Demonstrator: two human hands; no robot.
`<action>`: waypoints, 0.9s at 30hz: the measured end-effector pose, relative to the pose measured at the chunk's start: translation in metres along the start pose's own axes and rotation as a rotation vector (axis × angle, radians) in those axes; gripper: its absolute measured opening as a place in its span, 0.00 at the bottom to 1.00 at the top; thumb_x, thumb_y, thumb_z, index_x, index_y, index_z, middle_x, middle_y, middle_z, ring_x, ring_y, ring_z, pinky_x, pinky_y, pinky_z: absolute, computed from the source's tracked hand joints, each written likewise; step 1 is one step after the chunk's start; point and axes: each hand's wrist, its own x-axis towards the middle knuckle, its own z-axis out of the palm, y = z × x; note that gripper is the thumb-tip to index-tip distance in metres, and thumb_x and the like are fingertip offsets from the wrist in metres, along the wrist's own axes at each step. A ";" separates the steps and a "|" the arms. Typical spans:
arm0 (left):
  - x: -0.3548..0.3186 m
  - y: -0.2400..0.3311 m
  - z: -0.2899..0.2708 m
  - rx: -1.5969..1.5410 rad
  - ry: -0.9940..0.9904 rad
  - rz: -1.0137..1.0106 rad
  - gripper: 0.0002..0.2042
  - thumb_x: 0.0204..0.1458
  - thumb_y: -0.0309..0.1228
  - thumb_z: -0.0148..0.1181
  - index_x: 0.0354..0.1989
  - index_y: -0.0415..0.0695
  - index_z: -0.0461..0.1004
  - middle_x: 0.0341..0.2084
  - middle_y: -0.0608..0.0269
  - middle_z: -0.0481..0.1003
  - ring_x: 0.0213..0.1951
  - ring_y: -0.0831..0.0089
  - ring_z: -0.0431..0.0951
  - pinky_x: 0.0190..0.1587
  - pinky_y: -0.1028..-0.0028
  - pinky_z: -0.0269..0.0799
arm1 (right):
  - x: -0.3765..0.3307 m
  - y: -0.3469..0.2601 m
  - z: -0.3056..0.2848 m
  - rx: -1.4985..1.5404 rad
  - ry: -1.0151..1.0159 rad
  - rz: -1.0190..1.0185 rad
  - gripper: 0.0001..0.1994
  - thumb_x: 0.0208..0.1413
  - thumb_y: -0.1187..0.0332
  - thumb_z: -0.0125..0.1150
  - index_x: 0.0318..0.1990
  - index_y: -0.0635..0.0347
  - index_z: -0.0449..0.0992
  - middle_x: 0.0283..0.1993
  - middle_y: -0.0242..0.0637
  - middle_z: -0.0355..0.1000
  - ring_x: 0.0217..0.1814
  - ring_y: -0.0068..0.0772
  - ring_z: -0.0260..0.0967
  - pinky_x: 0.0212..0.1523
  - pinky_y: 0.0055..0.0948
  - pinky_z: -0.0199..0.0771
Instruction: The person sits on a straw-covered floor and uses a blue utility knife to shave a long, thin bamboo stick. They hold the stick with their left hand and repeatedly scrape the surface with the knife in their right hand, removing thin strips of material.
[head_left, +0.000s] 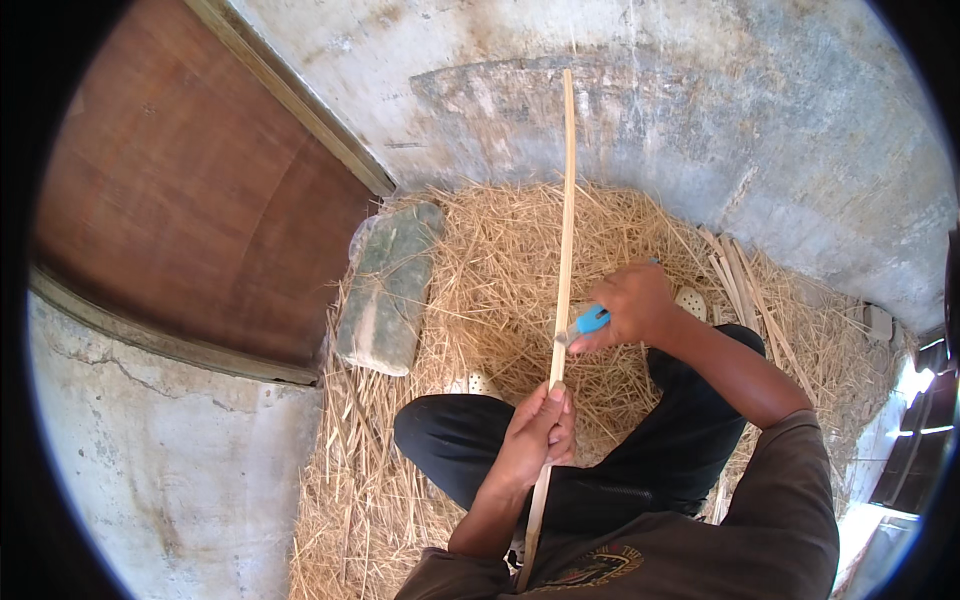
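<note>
A long thin bamboo strip (566, 200) runs from my lap up toward the far wall. My left hand (535, 435) grips the strip low down, just above my black-trousered knees. My right hand (630, 305) holds a knife with a blue handle (590, 321), its blade pressed against the strip's right edge a little above my left hand. I sit cross-legged on a heap of straw-coloured shavings (480, 270).
A grey-green flat stone (388, 288) lies on the shavings to the left. Several cut bamboo strips (735, 265) lie at the right. A brown wooden door (190, 180) fills the upper left, and a concrete wall (700, 110) stands behind the heap.
</note>
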 end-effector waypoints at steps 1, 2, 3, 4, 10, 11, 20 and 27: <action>-0.002 0.000 -0.001 -0.008 -0.010 0.000 0.12 0.67 0.40 0.41 0.33 0.47 0.62 0.15 0.73 0.54 0.11 0.84 0.49 0.15 0.81 0.49 | 0.004 0.005 -0.002 0.010 -0.016 0.056 0.36 0.37 0.25 0.57 0.11 0.53 0.64 0.09 0.33 0.59 0.12 0.38 0.63 0.17 0.35 0.61; -0.004 -0.001 -0.001 -0.017 -0.020 0.000 0.12 0.67 0.40 0.41 0.33 0.47 0.62 0.15 0.73 0.54 0.11 0.84 0.49 0.15 0.81 0.49 | 0.007 0.010 -0.004 0.021 -0.033 0.112 0.36 0.38 0.25 0.56 0.11 0.52 0.64 0.09 0.34 0.59 0.12 0.38 0.62 0.17 0.35 0.61; -0.005 -0.004 -0.001 -0.021 -0.040 -0.014 0.12 0.67 0.40 0.40 0.33 0.47 0.61 0.15 0.73 0.54 0.11 0.84 0.50 0.15 0.81 0.50 | 0.009 0.021 -0.007 -0.014 0.019 0.143 0.36 0.39 0.25 0.55 0.11 0.53 0.64 0.09 0.34 0.59 0.11 0.38 0.62 0.16 0.35 0.60; -0.007 -0.008 -0.001 -0.024 -0.057 -0.029 0.12 0.67 0.39 0.40 0.33 0.47 0.61 0.15 0.73 0.54 0.12 0.84 0.51 0.16 0.80 0.51 | 0.012 0.032 -0.009 -0.045 0.071 0.174 0.36 0.41 0.26 0.54 0.11 0.53 0.64 0.09 0.34 0.58 0.11 0.38 0.61 0.16 0.36 0.59; -0.014 -0.010 0.000 -0.008 -0.092 -0.014 0.13 0.67 0.39 0.40 0.32 0.46 0.60 0.15 0.73 0.55 0.13 0.84 0.51 0.16 0.80 0.52 | 0.012 0.050 -0.008 -0.092 0.054 0.186 0.36 0.40 0.25 0.54 0.11 0.53 0.66 0.08 0.30 0.55 0.09 0.32 0.57 0.13 0.33 0.56; -0.014 -0.010 0.001 -0.004 -0.094 -0.011 0.13 0.67 0.39 0.40 0.32 0.46 0.60 0.15 0.73 0.55 0.13 0.84 0.51 0.16 0.80 0.52 | 0.014 0.052 -0.009 -0.117 0.073 0.181 0.37 0.38 0.24 0.55 0.11 0.53 0.68 0.07 0.29 0.55 0.09 0.29 0.57 0.12 0.31 0.55; -0.017 -0.011 0.002 0.061 -0.082 -0.005 0.13 0.67 0.41 0.41 0.32 0.47 0.60 0.15 0.73 0.54 0.12 0.84 0.50 0.16 0.80 0.50 | 0.022 0.077 -0.012 -0.183 0.132 0.172 0.35 0.39 0.28 0.60 0.11 0.53 0.66 0.07 0.28 0.55 0.09 0.29 0.54 0.12 0.31 0.53; -0.020 -0.016 0.004 0.048 -0.109 -0.048 0.13 0.67 0.39 0.40 0.31 0.46 0.60 0.15 0.73 0.55 0.13 0.84 0.51 0.16 0.81 0.51 | 0.023 0.092 -0.022 -0.185 0.141 0.356 0.35 0.49 0.30 0.51 0.15 0.58 0.69 0.10 0.37 0.59 0.10 0.39 0.59 0.14 0.36 0.59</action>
